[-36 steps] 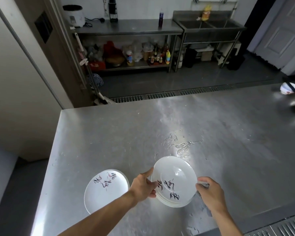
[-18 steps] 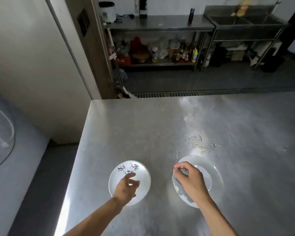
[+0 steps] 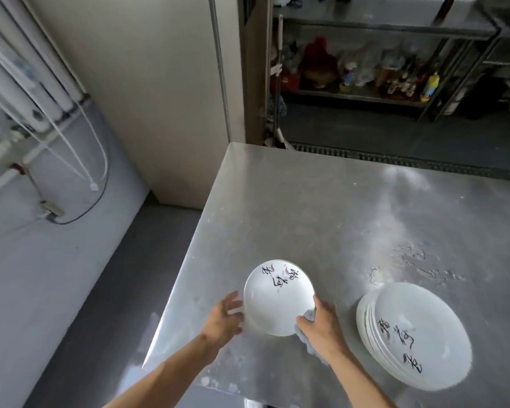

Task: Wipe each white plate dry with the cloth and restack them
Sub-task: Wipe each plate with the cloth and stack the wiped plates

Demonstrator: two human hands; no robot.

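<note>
Head view: the right grip (image 3: 321,325) is clamped on a grey cloth (image 3: 305,341), pressing it to the near right rim of a plate (image 3: 278,298) that seems tilted just above the desk (image 3: 306,201). The left grip (image 3: 224,318) is spread apart at the plate's left rim, and a stack (image 3: 412,337) of plates sits nearby on the right. To dry well, the left fingers should likely steady and turn the rim while the cloth sweeps face and underside.

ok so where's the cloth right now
In the head view the cloth is bunched in the right hand, pressed on the lower right rim of the single plate, left of the plate stack on the table.
</note>
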